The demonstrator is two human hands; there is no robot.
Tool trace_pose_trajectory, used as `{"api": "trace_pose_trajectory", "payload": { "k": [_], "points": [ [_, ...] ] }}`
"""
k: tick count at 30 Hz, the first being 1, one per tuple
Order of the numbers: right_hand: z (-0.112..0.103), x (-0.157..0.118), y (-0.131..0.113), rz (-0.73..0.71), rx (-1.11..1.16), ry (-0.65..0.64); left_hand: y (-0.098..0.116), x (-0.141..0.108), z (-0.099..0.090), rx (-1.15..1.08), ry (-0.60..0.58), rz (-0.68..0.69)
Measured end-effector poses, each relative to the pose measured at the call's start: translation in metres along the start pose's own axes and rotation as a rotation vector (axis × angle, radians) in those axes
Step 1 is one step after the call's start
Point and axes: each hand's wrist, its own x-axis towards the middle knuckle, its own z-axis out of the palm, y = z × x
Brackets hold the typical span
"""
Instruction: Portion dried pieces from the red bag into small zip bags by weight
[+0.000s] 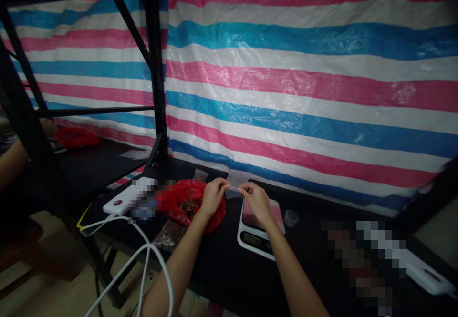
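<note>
Fingertips pinched, my left hand and my right hand hold a small clear plastic bag stretched between them. Pale plastic sheets or bags lie just behind it. Beneath my right hand and forearm is a white kitchen scale with a pinkish top plate and a small display. A red plastic bag lies spread below my left hand, with brown dried pieces heaped in it. To the right of the scale stands a small clear cup.
A filled clear bag lies at the black table's front edge, another at the back. White power strips lie left and right; white cables loop left. Black posts frame a striped sheet. Another person's arm shows far left.
</note>
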Motion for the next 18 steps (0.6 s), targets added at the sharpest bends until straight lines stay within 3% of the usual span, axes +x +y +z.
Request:
{"api": "trace_pose_trajectory", "payload": {
  "k": [6,18],
  "points": [
    [0.0041,-0.0035,-0.0046,-0.041,-0.087,-0.008,0.0023,-0.001,0.0001,0.035,-0.035,0.032],
    [-0.004,-0.0026,-0.0072,-0.045,-0.065,0.046,-0.0007,-0.0006,0.0025,-0.117,-0.048,0.031]
  ]
}}
